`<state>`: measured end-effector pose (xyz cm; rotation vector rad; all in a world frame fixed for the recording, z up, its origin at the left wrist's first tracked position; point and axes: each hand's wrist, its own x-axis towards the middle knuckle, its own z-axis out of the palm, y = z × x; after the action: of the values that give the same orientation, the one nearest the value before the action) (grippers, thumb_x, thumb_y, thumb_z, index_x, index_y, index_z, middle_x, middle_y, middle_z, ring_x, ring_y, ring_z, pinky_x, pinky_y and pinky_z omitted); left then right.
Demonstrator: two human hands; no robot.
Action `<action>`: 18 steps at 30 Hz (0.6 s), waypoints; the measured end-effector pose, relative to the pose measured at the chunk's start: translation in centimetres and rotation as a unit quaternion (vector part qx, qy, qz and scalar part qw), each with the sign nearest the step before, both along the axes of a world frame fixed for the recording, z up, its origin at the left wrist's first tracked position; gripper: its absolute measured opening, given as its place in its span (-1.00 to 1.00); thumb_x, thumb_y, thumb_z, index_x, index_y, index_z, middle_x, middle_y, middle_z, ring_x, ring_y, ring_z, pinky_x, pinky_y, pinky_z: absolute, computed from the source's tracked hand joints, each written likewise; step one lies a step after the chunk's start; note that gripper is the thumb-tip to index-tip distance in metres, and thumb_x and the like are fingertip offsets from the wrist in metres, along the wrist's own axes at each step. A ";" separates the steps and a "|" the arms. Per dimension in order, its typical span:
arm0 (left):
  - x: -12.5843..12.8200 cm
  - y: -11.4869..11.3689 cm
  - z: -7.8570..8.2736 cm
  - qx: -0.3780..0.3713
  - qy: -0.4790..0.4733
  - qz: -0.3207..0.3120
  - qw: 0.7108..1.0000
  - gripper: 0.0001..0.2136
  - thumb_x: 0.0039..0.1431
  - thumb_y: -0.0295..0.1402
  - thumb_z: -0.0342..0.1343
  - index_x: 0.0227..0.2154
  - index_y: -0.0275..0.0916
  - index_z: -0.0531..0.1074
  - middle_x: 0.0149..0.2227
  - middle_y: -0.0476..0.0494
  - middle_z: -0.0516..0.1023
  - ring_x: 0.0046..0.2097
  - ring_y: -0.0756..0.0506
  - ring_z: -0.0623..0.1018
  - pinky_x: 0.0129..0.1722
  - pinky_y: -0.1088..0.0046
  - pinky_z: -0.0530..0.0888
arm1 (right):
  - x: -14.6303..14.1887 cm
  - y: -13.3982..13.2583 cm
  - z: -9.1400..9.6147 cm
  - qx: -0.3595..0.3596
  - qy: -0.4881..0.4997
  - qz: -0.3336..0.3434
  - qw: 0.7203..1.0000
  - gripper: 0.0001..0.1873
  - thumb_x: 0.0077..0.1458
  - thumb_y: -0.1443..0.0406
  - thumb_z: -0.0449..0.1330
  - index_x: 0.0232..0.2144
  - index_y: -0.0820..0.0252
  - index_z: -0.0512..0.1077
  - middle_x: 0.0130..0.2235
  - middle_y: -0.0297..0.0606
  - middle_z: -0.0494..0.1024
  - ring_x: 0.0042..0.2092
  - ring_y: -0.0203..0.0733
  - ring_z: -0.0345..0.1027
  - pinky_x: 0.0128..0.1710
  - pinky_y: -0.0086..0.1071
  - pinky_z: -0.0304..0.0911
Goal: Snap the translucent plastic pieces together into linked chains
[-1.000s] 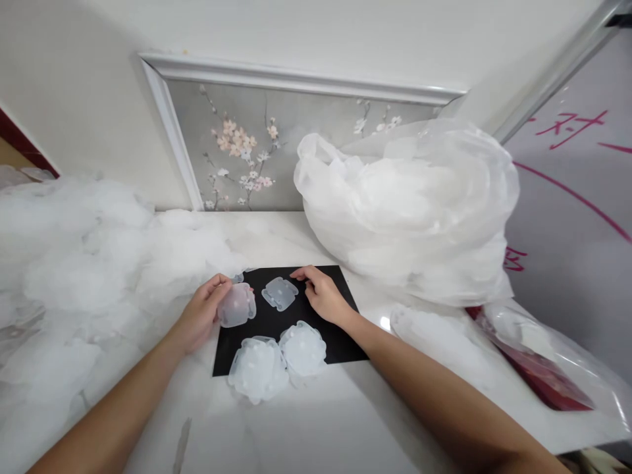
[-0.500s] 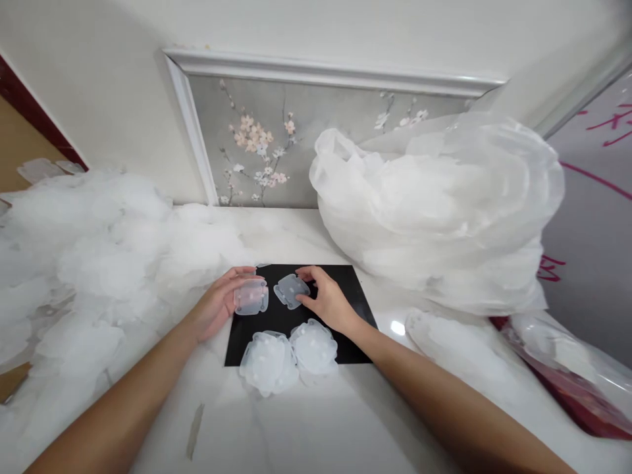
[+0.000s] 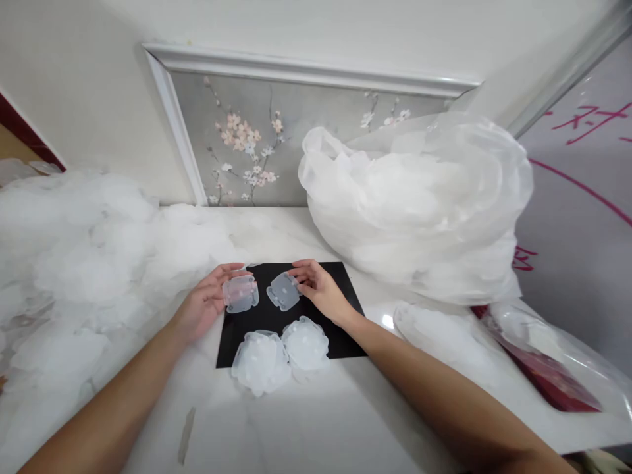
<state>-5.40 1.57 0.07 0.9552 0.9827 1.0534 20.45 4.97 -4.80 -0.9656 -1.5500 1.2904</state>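
Note:
My left hand (image 3: 205, 299) holds a thin translucent plastic piece (image 3: 241, 294) with notched edges and small dots, gripped at its left and upper edge. Between the thumb and fingers of my right hand (image 3: 318, 288) is a similar translucent plastic piece (image 3: 282, 292), pinched at its right side and slightly tilted. Both pieces are over a black mat (image 3: 340, 336). Nearer to me, two stacks of such pieces lie side by side across the mat's front edge, a left stack (image 3: 261, 363) and a right stack (image 3: 305, 343).
A big heap of translucent pieces (image 3: 108, 250) covers the left of the white table (image 3: 237, 428). At the back right stands a bulging clear plastic bag (image 3: 415, 217) of white pieces. More pieces (image 3: 444, 342) and a red item under plastic (image 3: 553, 375) lie at right.
The view has shifted slightly, so the scene sits a little further left. Both hands still hold their pieces; the right-hand piece has turned slightly.

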 end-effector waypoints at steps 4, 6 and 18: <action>-0.3 0.0 0.0 0.016 0.022 0.000 1.000 -0.51 -0.18 -0.51 0.03 -0.08 -0.18 0.47 0.00 -0.22 0.56 0.10 -0.34 0.48 0.12 -0.03 0.35 | 0.2 0.1 0.0 -0.006 0.015 0.004 1.000 -0.67 -0.01 0.43 0.07 -0.14 0.12 0.31 -0.13 -0.21 0.55 -0.17 -0.24 0.40 -0.08 -0.24 0.31; -0.4 0.0 0.0 0.026 0.039 -0.009 0.999 -0.49 -0.18 -0.51 0.02 -0.07 -0.15 0.47 0.04 -0.20 0.54 0.13 -0.34 0.46 0.13 -0.03 0.36 | 0.3 0.1 -0.1 0.002 0.015 0.006 1.000 -0.66 -0.02 0.46 0.04 -0.15 0.13 0.33 -0.14 -0.22 0.55 -0.17 -0.24 0.42 -0.06 -0.24 0.32; -0.7 -0.2 -0.2 0.078 0.050 -0.101 0.991 -0.27 -0.32 -0.57 -0.02 0.08 -0.08 0.34 0.08 -0.19 0.49 0.19 -0.33 0.40 0.10 -0.08 0.38 | 0.8 -0.6 0.2 0.137 -0.126 0.052 0.981 -0.39 -0.06 0.59 -0.08 -0.10 0.05 0.53 0.20 -0.22 0.33 -0.01 -0.22 0.44 -0.02 -0.24 0.40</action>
<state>-6.07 1.41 -0.11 1.2203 0.8726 0.9293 21.26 4.38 -4.64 -0.9048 -1.9388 1.0169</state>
